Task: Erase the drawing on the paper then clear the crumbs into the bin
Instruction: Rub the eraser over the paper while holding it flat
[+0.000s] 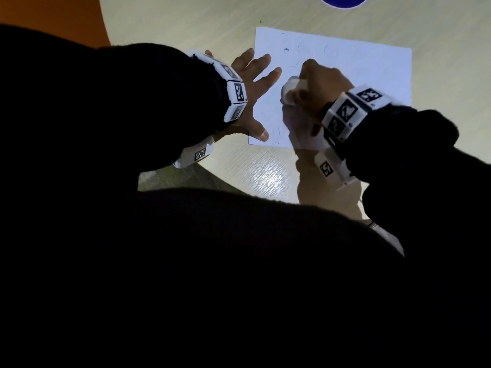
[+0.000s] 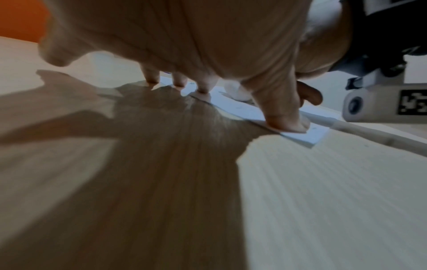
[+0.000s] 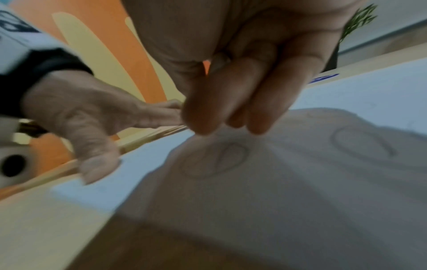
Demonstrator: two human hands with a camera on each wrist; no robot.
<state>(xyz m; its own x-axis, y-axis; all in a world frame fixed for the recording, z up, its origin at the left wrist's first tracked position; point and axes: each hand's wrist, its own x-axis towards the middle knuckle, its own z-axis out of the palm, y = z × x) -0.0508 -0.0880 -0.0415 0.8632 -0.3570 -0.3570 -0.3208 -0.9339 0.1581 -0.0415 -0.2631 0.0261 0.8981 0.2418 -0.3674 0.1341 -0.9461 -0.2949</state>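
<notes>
the right hand (image 1: 316, 83) has its fingers (image 3: 231, 102) curled tight round a white eraser (image 1: 293, 87), only partly visible, so its long axis cannot be told. it meets the paper (image 1: 372, 73) near faint pencil ovals (image 3: 212, 160). the left hand (image 1: 249, 86) lies spread flat, fingertips (image 2: 286, 122) pressing the sheet's left edge. the sheet's long side runs left to right on the pale wooden table (image 1: 186, 27).

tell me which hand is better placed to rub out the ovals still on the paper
Right. The right hand grips the eraser over the pencil ovals, while the left hand is spread flat pinning the paper.
</notes>
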